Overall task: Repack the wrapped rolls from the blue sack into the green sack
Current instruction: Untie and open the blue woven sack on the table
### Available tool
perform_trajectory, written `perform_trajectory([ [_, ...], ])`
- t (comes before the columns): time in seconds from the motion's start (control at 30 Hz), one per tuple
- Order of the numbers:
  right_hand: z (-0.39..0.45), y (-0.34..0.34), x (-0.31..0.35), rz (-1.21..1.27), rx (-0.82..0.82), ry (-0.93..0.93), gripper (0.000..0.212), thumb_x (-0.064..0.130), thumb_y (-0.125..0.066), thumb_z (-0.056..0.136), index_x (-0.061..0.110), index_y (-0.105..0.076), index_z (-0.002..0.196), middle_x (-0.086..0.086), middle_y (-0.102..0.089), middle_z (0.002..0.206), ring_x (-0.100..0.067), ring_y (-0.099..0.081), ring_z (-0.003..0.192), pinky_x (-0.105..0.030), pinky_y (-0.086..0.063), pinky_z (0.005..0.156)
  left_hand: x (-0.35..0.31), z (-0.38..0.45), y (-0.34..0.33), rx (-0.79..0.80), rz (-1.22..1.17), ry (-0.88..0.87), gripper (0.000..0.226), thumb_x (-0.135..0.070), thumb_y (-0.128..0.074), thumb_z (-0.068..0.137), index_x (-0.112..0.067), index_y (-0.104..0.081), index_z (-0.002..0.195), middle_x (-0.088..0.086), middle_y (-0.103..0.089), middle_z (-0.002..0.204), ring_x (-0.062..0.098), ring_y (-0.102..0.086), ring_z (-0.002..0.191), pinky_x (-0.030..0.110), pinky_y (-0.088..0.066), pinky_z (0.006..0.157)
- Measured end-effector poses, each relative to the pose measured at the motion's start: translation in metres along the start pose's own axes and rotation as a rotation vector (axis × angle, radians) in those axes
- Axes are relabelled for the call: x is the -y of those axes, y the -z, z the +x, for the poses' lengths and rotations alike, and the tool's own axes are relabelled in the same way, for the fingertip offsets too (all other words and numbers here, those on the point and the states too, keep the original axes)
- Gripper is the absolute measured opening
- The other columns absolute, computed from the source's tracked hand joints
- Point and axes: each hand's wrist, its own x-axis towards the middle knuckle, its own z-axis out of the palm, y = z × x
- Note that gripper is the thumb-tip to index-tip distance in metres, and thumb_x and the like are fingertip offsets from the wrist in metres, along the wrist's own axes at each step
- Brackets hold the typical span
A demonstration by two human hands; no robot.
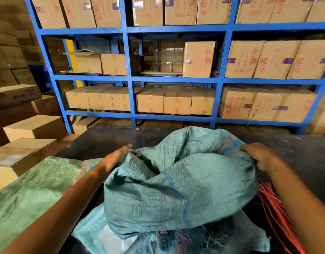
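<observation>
My right hand (257, 154) pinches far rim of blue sack (176, 180), grip tight on cloth, likely to open mouth. My left hand (114, 158), blurred, fingers straight, at opposite rim, holding nothing. Sack slumped on bench (103, 138). Green sack (29, 189) flat just left, ready. Rolls hidden. Red straps (269, 198) right.

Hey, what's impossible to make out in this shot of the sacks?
- Wrapped rolls: none visible in the head view; the blue sack fabric covers its contents.
- Left hand: motion-blurred, grip on the sack unclear.
- Green sack: blurred, cut off by the left edge.
- Red strips: partly hidden by the right arm.
- Right hand: fingertips buried in fabric.
</observation>
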Motion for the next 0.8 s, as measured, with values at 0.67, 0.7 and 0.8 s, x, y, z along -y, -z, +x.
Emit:
perform_trajectory([
  [0.67, -0.008, 0.026, 0.018, 0.424, 0.2, -0.034, 0.021, 0.019, -0.047, 0.097, 0.005, -0.062, 0.1, -0.012, -0.073, 0.069, -0.021, -0.07, 0.056, -0.033, -0.057, 0.046, -0.045, -0.005, 0.021, -0.149, -0.552, -0.074, 0.029, -0.012, -0.035, 0.098, -0.013, -0.052, 0.074, -0.007, -0.051, 0.031, 0.002, -0.048, 0.026, 0.013, -0.041, 0.037],
  [0.7, -0.007, 0.032, 0.02, 0.474, 0.218, -0.017, 0.016, 0.018, -0.051, 0.094, 0.007, -0.061, 0.1, -0.011, -0.073, 0.068, -0.021, -0.07, 0.056, -0.033, -0.057, 0.046, -0.053, -0.008, 0.022, -0.167, -0.559, -0.107, 0.029, -0.013, -0.035, 0.099, -0.012, -0.053, 0.077, -0.005, -0.05, 0.031, 0.001, -0.047, 0.026, 0.012, -0.04, 0.037],
  [0.8, 0.006, 0.059, 0.015, 0.723, 0.185, 0.06, 0.067, 0.019, -0.088, 0.046, 0.009, -0.061, 0.106, -0.013, -0.074, 0.073, -0.021, -0.072, 0.064, -0.033, -0.057, 0.048, -0.055, 0.005, 0.05, -0.14, -0.752, -0.078, 0.03, -0.03, -0.042, 0.097, -0.008, -0.062, 0.096, 0.008, -0.071, 0.069, 0.018, -0.069, 0.066, 0.031, -0.052, 0.071],
])
